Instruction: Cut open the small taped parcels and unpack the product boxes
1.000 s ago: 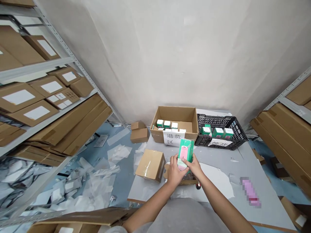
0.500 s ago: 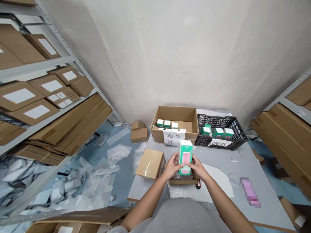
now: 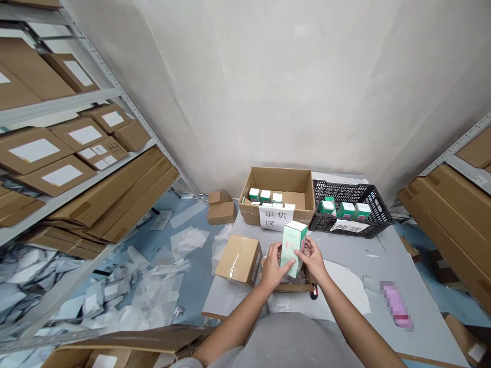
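My left hand point(image 3: 273, 267) and my right hand point(image 3: 313, 259) together grip a pale green and white carton point(image 3: 292, 249), tilted slightly and wrapped in thin clear film. Its pink panel shows only as a sliver behind my right fingers. Just below my hands lies a shallow open cardboard box point(image 3: 293, 287), its contents mostly hidden. A taped cardboard box point(image 3: 238, 260) stands to the left of my left hand. A small red and black tool point(image 3: 314, 291) lies close to my right wrist.
Further back on the grey table point(image 3: 383, 271) stand an open carton point(image 3: 276, 183) labelled 退货区, holding several small boxes, and a black plastic crate point(image 3: 351, 197) with several more. A pixelated pink object point(image 3: 397, 305) lies at right. Shelves of cardboard packages flank the table; plastic wrappers litter the floor.
The carton has been turned in my hands, so its pink front no longer faces me and a pale green side does. It now leans slightly rather than standing upright.
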The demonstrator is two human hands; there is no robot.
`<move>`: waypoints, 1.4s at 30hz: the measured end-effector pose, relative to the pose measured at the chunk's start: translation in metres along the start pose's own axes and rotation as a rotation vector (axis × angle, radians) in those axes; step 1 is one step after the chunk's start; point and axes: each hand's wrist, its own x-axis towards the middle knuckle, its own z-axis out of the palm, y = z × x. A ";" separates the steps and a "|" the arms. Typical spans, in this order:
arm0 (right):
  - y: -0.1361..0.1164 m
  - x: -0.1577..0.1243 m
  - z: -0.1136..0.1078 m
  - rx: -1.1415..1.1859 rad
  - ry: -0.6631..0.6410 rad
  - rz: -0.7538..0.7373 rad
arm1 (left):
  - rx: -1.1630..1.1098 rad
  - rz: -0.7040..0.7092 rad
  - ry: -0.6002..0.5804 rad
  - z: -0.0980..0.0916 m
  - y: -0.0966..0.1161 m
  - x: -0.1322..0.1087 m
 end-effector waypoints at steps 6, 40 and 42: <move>-0.017 0.001 -0.015 0.085 -0.224 0.068 | -0.376 -0.116 -0.200 -0.004 -0.017 0.016; -0.126 0.053 -0.006 -0.581 -0.553 -0.307 | -0.148 -0.098 -0.094 0.003 -0.024 0.018; -0.129 0.056 -0.007 -0.695 -0.640 -0.331 | -0.150 -0.119 -0.113 0.003 -0.024 0.017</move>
